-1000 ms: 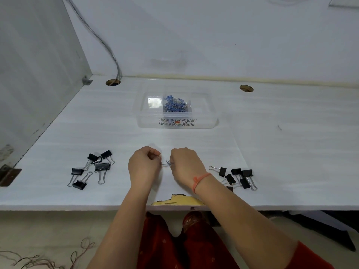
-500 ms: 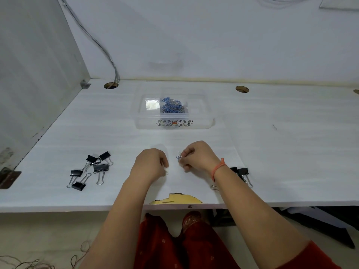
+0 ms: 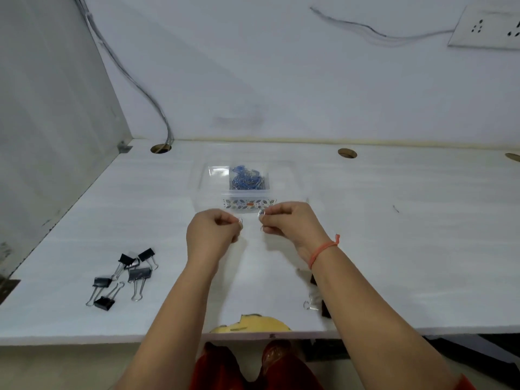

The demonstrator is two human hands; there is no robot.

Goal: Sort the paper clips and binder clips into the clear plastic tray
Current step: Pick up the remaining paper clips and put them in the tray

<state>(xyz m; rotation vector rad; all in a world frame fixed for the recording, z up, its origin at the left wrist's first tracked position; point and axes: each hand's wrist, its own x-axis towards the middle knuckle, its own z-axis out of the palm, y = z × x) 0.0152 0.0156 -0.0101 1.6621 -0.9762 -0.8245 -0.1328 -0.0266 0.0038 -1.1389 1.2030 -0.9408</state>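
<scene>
The clear plastic tray (image 3: 292,178) stands mid-table with a heap of blue paper clips (image 3: 247,180) in its middle compartment. Just in front of it my left hand (image 3: 213,235) and my right hand (image 3: 289,223) are raised side by side, a small gap between them. Each pinches a small silvery paper clip: one at my left fingertips (image 3: 240,220), one at my right fingertips (image 3: 261,213). Several black binder clips (image 3: 123,273) lie at the near left. More binder clips (image 3: 316,304) at the near right are mostly hidden under my right forearm.
A chipped spot (image 3: 250,325) marks the table's front edge between my arms. Cable holes (image 3: 161,148) (image 3: 347,153) sit along the back edge. A grey side panel (image 3: 50,122) walls off the left. A socket plate (image 3: 486,29) hangs on the back wall.
Both hands have lifted off the near table and moved forward toward the tray, separating slightly. My right forearm now covers most of the right-hand binder clips.
</scene>
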